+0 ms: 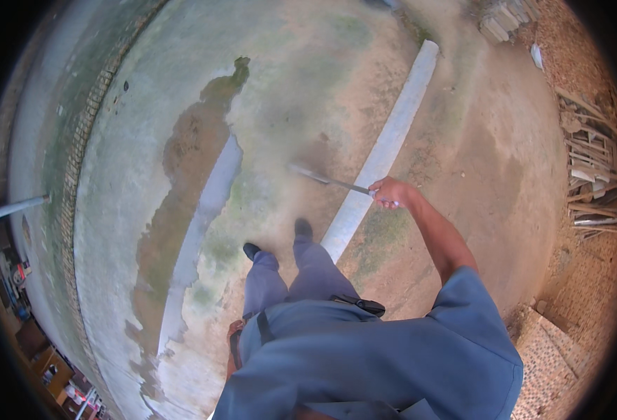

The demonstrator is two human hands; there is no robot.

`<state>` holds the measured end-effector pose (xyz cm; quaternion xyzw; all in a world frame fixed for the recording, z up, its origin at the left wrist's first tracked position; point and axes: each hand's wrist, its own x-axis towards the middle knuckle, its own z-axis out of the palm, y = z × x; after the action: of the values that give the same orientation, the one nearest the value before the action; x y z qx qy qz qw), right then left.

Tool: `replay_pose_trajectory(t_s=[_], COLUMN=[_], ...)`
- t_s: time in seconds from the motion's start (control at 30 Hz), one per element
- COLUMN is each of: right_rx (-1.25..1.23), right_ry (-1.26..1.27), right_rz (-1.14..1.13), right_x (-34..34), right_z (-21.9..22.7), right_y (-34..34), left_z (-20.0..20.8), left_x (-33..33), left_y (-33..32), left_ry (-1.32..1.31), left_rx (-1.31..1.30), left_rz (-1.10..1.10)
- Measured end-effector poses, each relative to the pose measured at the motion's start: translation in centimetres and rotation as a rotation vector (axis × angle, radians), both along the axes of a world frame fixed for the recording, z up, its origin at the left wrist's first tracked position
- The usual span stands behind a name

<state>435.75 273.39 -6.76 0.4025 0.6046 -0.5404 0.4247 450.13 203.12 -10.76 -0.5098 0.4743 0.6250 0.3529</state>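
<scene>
My right hand (390, 192) is closed round the handle end of a long, slim grey bar-like tool (350, 186). It points left, level with my shins or a little above, and its far end is blurred, so its exact kind is unclear. Behind the hand and tool, a long pale strip (387, 140) runs along the ground, from beside my right foot to the far right. Down at my left hip, only a bit of my left hand (234, 327) shows, with a dark band near it. Its fingers are hidden.
A muddy puddle (182, 189) stretches along the ground to my left, with a row of bricks (70, 203) beyond. On the right lies a pile of wooden sticks (595, 168). Pale blocks (506, 19) stand far right; a speckled slab (546, 353) is near right.
</scene>
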Motion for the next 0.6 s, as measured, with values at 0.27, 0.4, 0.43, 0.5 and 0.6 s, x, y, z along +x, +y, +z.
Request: replay_pose_trajectory(t_s=[0.27,0.4,0.43,0.5,0.6], right_rx=[-0.055,-0.053,-0.048,-0.043,-0.066], right_ry=[0.045,0.057,0.064,0.059,0.066], right_rz=[-0.499,-0.737,-0.775,-0.963,-1.108], right_x=[7.6,8.7,8.3,8.5,6.2], right_z=[0.8,1.4,1.5,0.9,-1.0], right_y=[-5.6,-10.7,-12.0,-13.9,-17.3], left_z=[-1.9,-5.3,-6.0,-8.4,-8.6], left_x=[-3.7,-5.1,-5.6,-8.7,-13.1], left_y=[-0.2,-2.6,-3.6,-3.8,-3.6], left_ry=[0.023,0.085,0.118,0.125,0.094], left_rx=[0.062,0.216,0.282,0.336,0.065], left_rz=[-0.028,0.009,0.023,-0.029,-0.254])
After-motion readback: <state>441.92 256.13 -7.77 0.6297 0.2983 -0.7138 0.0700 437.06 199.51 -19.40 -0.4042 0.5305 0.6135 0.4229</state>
